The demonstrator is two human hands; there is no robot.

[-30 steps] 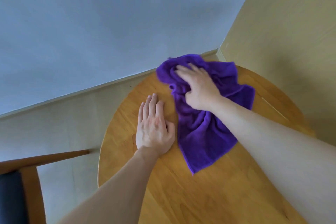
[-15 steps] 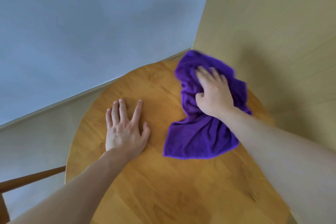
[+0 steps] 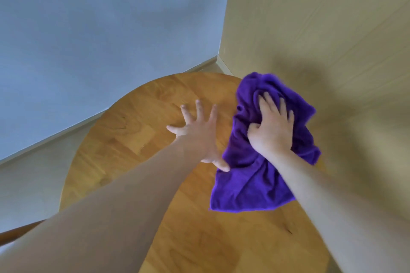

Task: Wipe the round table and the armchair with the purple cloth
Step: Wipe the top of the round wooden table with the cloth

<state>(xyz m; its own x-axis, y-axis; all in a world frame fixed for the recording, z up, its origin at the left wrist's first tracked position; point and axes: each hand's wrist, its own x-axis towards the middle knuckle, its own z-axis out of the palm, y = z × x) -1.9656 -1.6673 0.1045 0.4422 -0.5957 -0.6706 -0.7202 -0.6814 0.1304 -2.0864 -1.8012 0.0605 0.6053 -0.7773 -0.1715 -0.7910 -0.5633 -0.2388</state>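
The right hand [image 3: 271,127] presses the purple cloth [image 3: 261,162] down on the far right part of the round bench [image 3: 133,139], its fingers [image 3: 267,99] partly curled and bunching the fabric with the thumb, likely so the cloth travels with each stroke. The loose remainder of the cloth trails nearer the person than those fingers. The left hand [image 3: 199,131] lies spread and released just left of the cloth, thumb touching its edge (probably bracing the body). The armchair seems not yet wiped.

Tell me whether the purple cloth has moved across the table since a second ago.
Yes. The purple cloth slid right across the round table, toward the beige wall.
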